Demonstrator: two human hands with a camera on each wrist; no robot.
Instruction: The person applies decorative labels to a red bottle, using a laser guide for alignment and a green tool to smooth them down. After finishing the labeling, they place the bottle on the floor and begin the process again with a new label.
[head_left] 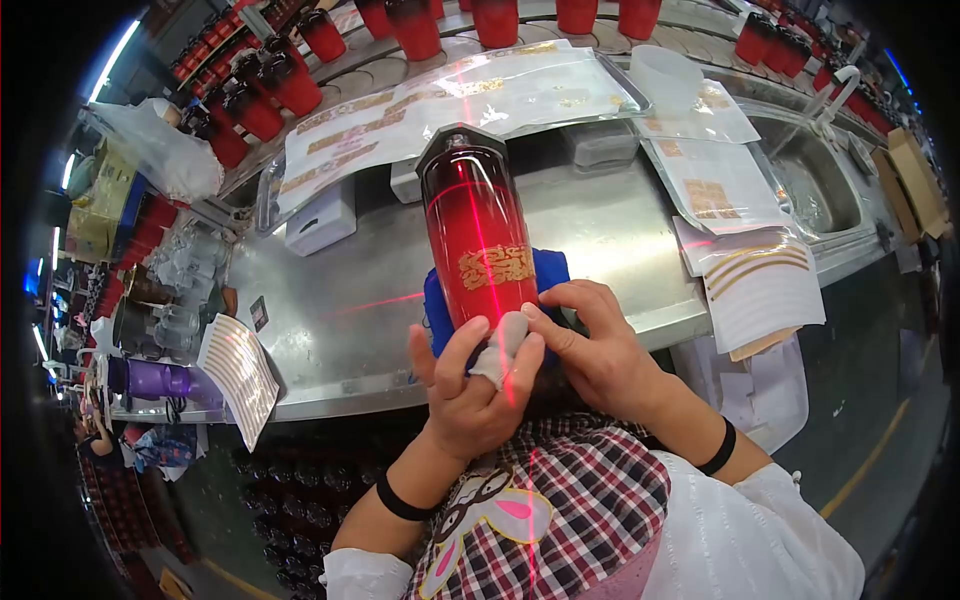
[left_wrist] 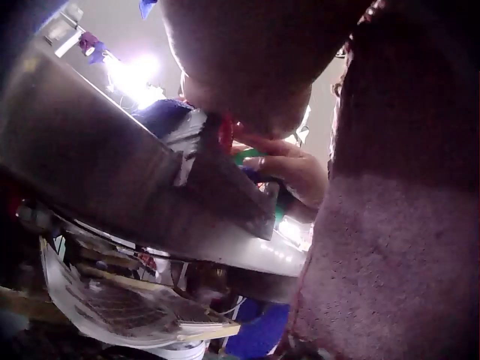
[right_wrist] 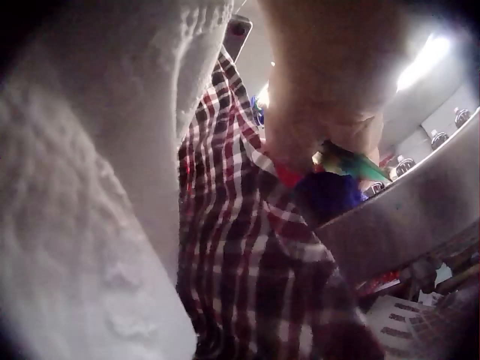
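A glossy bottle [head_left: 470, 215], red fading to black at its far end, lies lengthwise in front of the body with a gold pattern band [head_left: 497, 265] on it. Beneath its near part is a blue cloth [head_left: 551, 266]. My left hand [head_left: 470, 405] holds the near end with bent fingers; one finger wears a whitish cover [head_left: 505, 345]. From the other side, my right hand [head_left: 612, 355] grips the same end, thumb and forefinger close to the covered finger. Something green [right_wrist: 358, 163] shows by the hands in the right wrist view; its kind cannot be made out.
Beyond the bottle, a raised tray carries sheets of gold decals [head_left: 350, 130]. More decal sheets [head_left: 710, 190] lie at the right beside a sink [head_left: 815, 180]. A striped sheet [head_left: 238, 375] hangs over the left table edge. Red-black bottles [head_left: 412, 30] line the back.
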